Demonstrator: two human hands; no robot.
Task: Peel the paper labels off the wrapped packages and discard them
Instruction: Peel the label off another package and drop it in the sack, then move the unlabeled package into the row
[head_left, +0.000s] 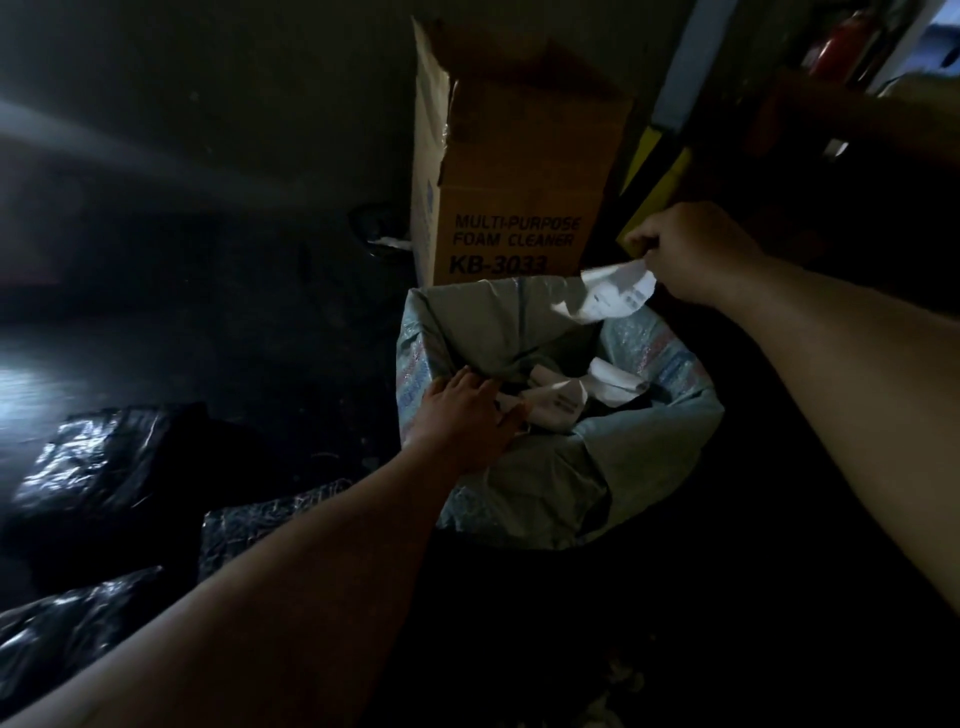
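Right hand (691, 254) pinches white label (613, 293) over sack (660, 431), frame centre. Left hand (462, 415), fingers straight, rests on sack's left rim. Crumpled labels (561, 402) inside.

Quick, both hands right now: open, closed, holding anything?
Left hand: open, fingers fairly straight, resting on the rim of the sack.
Right hand: closed, pinching a white paper label above the sack's mouth.

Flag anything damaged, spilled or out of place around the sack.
The cardboard box behind the sack has a ragged, torn top edge. Otherwise nothing stands out: peeled labels lie inside the sack, and the right hand pinches a fresh label above it.
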